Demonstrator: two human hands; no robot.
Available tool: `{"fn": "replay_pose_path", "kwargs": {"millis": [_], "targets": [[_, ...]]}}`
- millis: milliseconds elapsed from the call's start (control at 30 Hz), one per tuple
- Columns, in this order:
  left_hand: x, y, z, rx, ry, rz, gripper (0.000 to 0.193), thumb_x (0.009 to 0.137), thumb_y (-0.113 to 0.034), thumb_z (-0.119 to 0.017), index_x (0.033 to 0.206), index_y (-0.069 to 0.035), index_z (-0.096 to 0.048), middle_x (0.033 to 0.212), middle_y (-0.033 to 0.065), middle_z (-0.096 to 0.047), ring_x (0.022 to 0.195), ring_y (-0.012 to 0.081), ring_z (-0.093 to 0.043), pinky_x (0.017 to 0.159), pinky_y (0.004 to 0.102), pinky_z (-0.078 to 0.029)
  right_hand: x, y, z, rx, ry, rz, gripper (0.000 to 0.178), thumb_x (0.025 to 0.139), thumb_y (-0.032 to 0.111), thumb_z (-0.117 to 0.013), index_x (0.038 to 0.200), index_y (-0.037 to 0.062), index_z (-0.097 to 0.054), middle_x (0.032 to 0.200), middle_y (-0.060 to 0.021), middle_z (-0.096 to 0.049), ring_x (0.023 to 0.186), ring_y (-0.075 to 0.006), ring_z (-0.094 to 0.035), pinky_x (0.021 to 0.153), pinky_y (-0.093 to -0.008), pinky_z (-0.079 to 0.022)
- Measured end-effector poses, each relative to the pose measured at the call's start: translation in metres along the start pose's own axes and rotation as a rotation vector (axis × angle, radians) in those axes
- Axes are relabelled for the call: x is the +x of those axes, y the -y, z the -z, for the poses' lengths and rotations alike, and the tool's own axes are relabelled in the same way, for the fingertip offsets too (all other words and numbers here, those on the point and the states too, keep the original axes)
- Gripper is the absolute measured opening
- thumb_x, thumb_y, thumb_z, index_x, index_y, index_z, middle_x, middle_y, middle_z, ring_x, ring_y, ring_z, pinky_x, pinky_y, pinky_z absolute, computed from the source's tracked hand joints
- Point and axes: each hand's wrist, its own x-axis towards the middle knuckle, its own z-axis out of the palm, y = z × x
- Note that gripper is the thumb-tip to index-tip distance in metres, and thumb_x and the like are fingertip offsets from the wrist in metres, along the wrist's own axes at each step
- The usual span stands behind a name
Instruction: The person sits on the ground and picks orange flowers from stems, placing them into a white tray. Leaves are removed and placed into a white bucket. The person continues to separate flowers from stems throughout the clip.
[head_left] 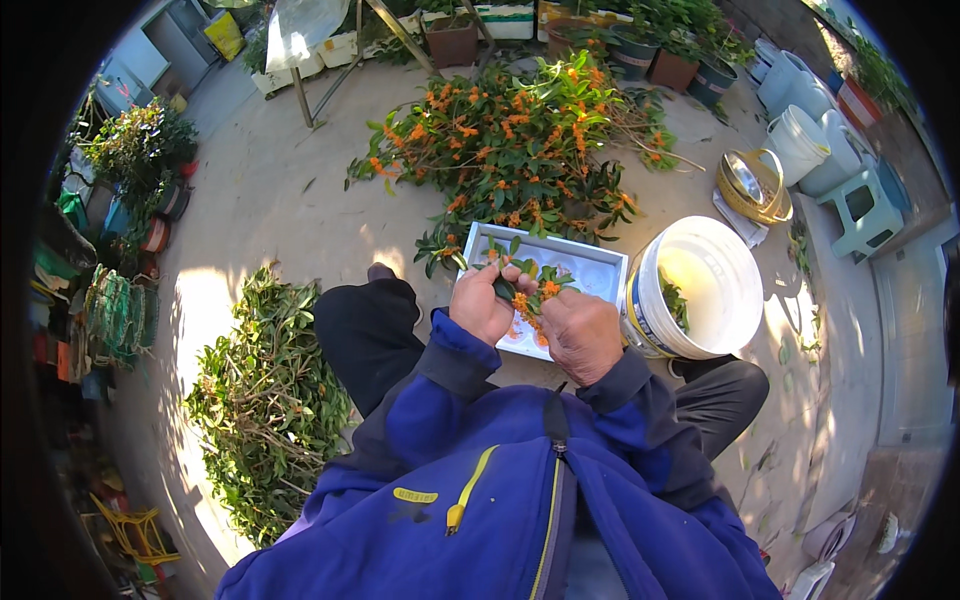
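Between my hands, above a shallow white tray [612, 262], is a sprig of orange blossom [527, 303] with green leaves. My left hand [484, 304] has its fingers closed on the sprig's leafy part. My right hand [582, 333] is curled at the blossoms on the other side, thumb and fingers pinched together; what exactly sits in that pinch is hidden. Some orange petals lie in the tray's rounded hollows. Just beyond the tray spreads a big heap of cut branches [500, 140] with orange flowers and dark green leaves.
A white bucket [715, 290] with some leaves inside stands right of the tray. At my left lies a pile of leafy branches [265, 400]. Far right are a wicker basket [768, 200], white pails [798, 145] and a pale green stool [865, 212]. Potted plants line the back.
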Motion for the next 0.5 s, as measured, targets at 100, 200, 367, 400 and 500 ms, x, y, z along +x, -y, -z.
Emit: {"fn": "replay_pose_path", "kwargs": {"millis": [100,200,367,400,500], "targets": [[0.002,0.004,0.003,-0.067,-0.002,0.047,0.017,0.104,-0.012,-0.032,0.099,-0.003,-0.045,0.074,0.0038,-0.048,0.07,0.0215,-0.048,0.088,0.0494,-0.046,-0.005,-0.005,-0.01,0.046,-0.006,-0.001,0.013,0.075,0.01,-0.069,0.074,0.0048,-0.057,0.071,-0.0141,-0.059,0.067,-0.0337,-0.06,0.058,-0.0454,-0.046],[0.001,0.011,0.001,-0.064,-0.043,0.044,0.016,0.104,-0.012,-0.032,0.098,-0.004,-0.044,0.073,0.0025,-0.047,0.067,0.0199,-0.047,0.09,0.0499,-0.046,-0.012,-0.009,-0.012,0.144,0.014,-0.05,0.012,0.077,0.008,-0.068,0.076,0.003,-0.057,0.072,-0.0159,-0.058,0.069,-0.0363,-0.06,0.06,-0.0458,-0.046],[0.001,0.019,0.004,-0.117,-0.064,0.128,0.014,0.105,-0.013,-0.033,0.1,-0.005,-0.043,0.071,0.0003,-0.045,0.064,0.0177,-0.046,0.094,0.0499,-0.045,-0.02,-0.011,-0.006,0.25,0.054,-0.119,0.01,0.079,0.005,-0.068,0.08,0.0005,-0.059,0.074,-0.0177,-0.058,0.07,-0.0392,-0.059,0.061,-0.0452,-0.046],[0.0,0.021,0.004,-0.13,-0.073,0.146,0.013,0.105,-0.013,-0.033,0.1,-0.005,-0.043,0.07,-0.0001,-0.044,0.063,0.0172,-0.046,0.095,0.0499,-0.045,-0.021,-0.011,-0.005,0.269,0.058,-0.126,0.009,0.079,0.005,-0.068,0.08,0.0004,-0.06,0.074,-0.0178,-0.058,0.07,-0.039,-0.059,0.061,-0.0447,-0.046],[0.002,0.024,0.004,-0.152,-0.099,0.164,0.016,0.105,-0.016,-0.032,0.098,-0.005,-0.041,0.068,0.0009,-0.04,0.062,0.0182,-0.044,0.083,0.0511,-0.05,-0.025,-0.014,-0.004,0.327,0.076,-0.155,0.008,0.078,0.005,-0.068,0.08,-0.0001,-0.062,0.074,-0.0185,-0.059,0.07,-0.039,-0.059,0.062,-0.043,-0.046]]}}
